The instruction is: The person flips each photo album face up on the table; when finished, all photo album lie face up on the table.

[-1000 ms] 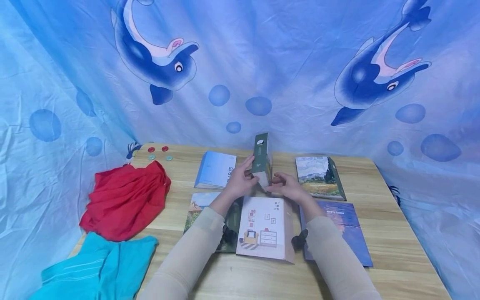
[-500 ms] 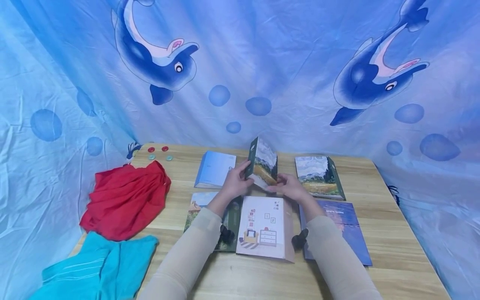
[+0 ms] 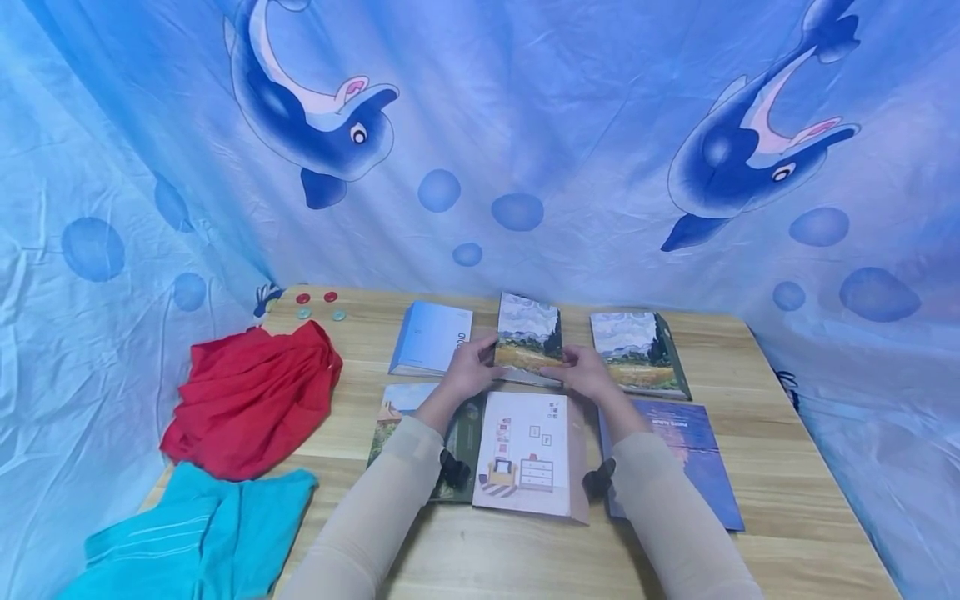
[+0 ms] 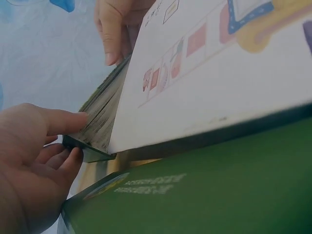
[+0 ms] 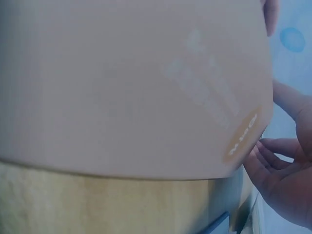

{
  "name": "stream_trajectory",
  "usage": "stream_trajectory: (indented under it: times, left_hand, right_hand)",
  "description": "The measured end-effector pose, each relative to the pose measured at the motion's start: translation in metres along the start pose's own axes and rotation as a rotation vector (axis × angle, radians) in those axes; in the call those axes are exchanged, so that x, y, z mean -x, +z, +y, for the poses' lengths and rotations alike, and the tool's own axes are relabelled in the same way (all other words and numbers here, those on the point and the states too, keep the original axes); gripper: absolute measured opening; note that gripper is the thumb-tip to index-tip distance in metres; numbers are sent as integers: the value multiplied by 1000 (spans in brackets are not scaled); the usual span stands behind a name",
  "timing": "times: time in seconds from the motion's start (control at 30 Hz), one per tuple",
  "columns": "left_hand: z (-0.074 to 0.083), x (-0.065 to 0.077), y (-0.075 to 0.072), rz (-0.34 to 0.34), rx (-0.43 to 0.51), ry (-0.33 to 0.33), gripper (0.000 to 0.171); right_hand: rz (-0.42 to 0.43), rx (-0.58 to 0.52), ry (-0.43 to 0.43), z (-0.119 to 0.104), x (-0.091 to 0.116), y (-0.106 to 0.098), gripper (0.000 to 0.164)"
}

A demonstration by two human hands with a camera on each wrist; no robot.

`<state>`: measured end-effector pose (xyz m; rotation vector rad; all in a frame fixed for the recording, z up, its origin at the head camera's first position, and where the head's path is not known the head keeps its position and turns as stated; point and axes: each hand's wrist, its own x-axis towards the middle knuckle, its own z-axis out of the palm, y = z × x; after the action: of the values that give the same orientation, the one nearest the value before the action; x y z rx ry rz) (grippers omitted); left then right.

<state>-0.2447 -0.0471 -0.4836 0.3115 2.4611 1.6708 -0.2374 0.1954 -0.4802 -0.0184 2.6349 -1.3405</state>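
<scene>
Both hands hold a thick photo album (image 3: 529,333) with a painted landscape cover, at the middle of the table's back row. It lies cover up. My left hand (image 3: 471,368) grips its left side; in the left wrist view the thumb lies over the page edges and the fingers are at the green spine. At the album's right near corner, my right hand (image 3: 589,372) pinches it, thumb on the near edge. A white album (image 3: 525,454) with a furniture drawing stands just in front and fills much of both wrist views.
A blue album (image 3: 433,337) lies left, a matching landscape album (image 3: 632,354) right. In the front row are a green-backed album (image 3: 397,408) and a purple album (image 3: 697,467). Red cloth (image 3: 251,400), teal cloth (image 3: 195,533) and several small discs (image 3: 303,313) sit at left.
Both hands have turned the held album from its green spine facing me to its landscape cover facing up, and lowered it towards the table. The other things have stayed put.
</scene>
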Motion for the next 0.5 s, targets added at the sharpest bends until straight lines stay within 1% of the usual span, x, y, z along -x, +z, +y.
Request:
stream_trajectory:
  times: [0.1,0.27,0.5]
  left_hand:
    - [1,1,0,-25,7,-17,73]
    - [3,2,1,-23,-7,-19,71]
    - [7,5,7,4,-72,8,65]
  right_hand:
    - [14,26,4,-1,1,0,86]
    - [12,50,-8,-1,2,1,80]
    - [42,83,-27,1,1,1,57]
